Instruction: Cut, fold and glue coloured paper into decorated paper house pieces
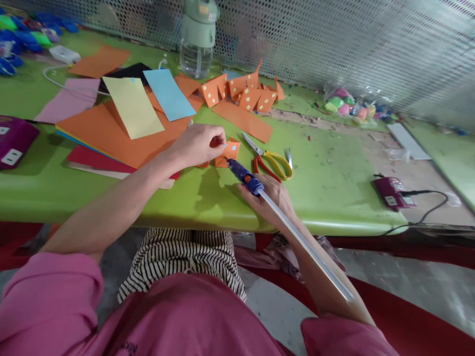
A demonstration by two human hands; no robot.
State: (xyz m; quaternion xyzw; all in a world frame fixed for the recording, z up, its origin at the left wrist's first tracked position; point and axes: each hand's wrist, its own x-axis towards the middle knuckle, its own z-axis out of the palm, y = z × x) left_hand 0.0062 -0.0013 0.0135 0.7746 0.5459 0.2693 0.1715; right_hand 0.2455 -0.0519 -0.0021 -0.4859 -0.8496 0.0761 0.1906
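My right hand [272, 198] is wrapped round a blue glue gun [243, 173], with a long clear glue stick [304, 242] jutting from its back toward me. The gun's nozzle points at a small folded orange paper piece [226, 154] with pale squares on it. Above that piece, my left hand [202, 143] has its thumb and fingers pinched together; whatever is between them is too small to make out. Scissors [272, 158] with red and yellow handles lie just beyond my right hand.
Orange sheets [118, 128], a yellow sheet [135, 106] and a blue sheet [169, 94] overlap at left. Behind stand dotted orange paper strips [248, 89] and a water bottle [198, 39]. Purple power sockets [395, 193] and a bag of colourful pieces [349, 106] are right.
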